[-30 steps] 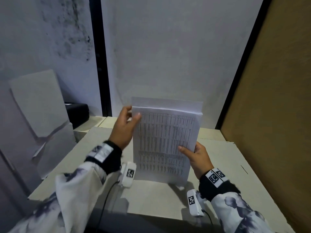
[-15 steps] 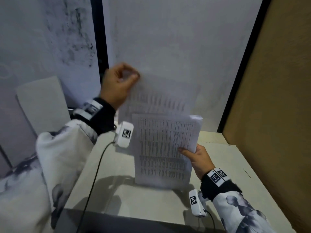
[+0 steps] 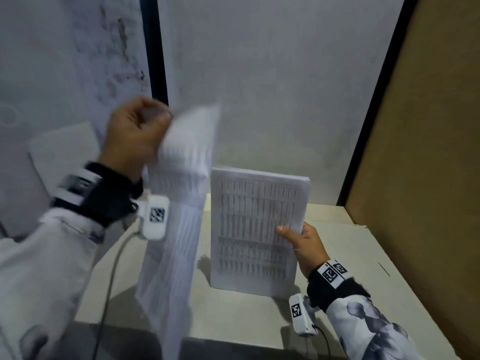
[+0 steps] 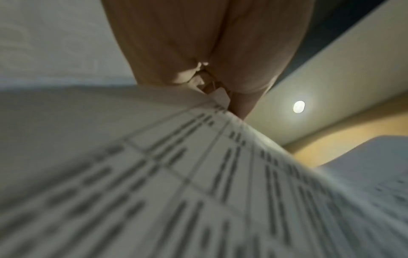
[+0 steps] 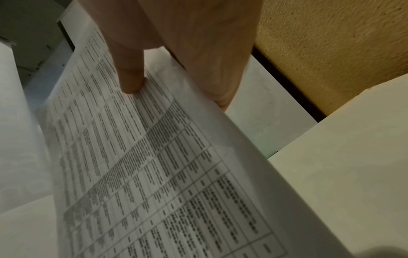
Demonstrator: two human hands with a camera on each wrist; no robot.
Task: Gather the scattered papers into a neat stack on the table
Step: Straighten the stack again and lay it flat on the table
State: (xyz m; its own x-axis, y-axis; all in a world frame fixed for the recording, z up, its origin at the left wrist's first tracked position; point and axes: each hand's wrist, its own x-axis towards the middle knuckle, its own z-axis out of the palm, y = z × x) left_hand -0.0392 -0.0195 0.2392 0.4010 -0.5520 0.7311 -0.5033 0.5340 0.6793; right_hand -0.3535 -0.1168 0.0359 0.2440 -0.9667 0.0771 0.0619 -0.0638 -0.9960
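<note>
White printed paper stack (image 3: 257, 229) upright on the pale table (image 3: 363, 255), gripped at its right edge by the right hand (image 3: 307, 245), thumb in front. Loose printed white sheet (image 3: 179, 203) hanging left of the stack, pinched at its top corner by the left hand (image 3: 135, 133), fingers curled.

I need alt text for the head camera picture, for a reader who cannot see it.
A left hand lifts one blurred printed sheet by its top corner, while the right hand holds a stack of printed papers upright on a pale table, by grey walls.
</note>
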